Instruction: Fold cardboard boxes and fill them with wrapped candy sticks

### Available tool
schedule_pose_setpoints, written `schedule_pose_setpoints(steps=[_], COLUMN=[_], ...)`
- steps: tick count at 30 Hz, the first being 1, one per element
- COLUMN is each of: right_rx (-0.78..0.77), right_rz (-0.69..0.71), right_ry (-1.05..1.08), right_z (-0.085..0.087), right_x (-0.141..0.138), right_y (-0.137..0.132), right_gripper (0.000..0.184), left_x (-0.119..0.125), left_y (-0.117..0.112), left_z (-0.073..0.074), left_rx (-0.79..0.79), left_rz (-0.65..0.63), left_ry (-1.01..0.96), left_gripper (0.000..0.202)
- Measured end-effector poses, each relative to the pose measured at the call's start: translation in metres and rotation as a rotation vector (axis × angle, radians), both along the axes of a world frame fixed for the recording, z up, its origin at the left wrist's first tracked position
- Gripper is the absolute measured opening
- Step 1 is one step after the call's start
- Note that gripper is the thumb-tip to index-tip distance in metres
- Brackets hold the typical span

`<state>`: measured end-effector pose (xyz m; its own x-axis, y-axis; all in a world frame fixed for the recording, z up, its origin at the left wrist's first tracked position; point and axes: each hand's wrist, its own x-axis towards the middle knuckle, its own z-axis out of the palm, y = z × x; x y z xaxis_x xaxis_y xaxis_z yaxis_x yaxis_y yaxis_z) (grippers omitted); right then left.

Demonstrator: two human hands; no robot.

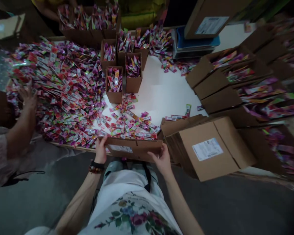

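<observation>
A flattened cardboard box [143,149] with a white label spans the space between my hands at the table's front edge. My left hand [101,150] grips its left end, thumb on top. At the other end, my right hand [162,159] holds the right side, with thumb and fingers around the edge. Just beyond the cardboard lie loose candy packets [127,122] in pink, purple and green wrappers. Close to my right hand is a stack of folded cardboard boxes [218,147], the top one bearing a white label.
A large heap of packets [66,78] covers the table's left side, with a co-worker's hand [28,96] in it. Small filled boxes [114,96] stand mid-table on the white top [159,91]. More filled boxes [217,88] line the right. A blue-topped stack [198,40] supports a labelled carton [210,19].
</observation>
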<state>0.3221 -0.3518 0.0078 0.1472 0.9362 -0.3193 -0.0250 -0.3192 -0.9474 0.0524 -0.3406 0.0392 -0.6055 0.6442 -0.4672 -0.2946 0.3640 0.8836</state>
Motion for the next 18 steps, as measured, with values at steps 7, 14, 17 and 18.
schedule_pose_setpoints(steps=[7, 14, 17, 18], right_rx=[-0.223, -0.139, 0.071, 0.131], right_rz=[-0.419, 0.137, 0.137, 0.106], right_ry=[0.268, 0.156, -0.256, -0.443], right_z=[0.004, 0.006, 0.005, 0.005], right_x=[-0.025, -0.116, -0.126, -0.123], right_y=[0.005, 0.001, 0.002, 0.007], right_gripper=[0.032, 0.051, 0.067, 0.070], left_x=[-0.014, -0.018, -0.021, -0.026], left_y=[-0.005, 0.002, -0.004, -0.007], left_z=[-0.011, -0.002, 0.001, 0.004], left_rx=[0.030, 0.099, 0.154, 0.169], left_rz=[-0.120, -0.606, -0.697, -0.698], left_ry=[0.090, 0.199, 0.328, 0.431], left_gripper=[0.024, 0.075, 0.086, 0.082])
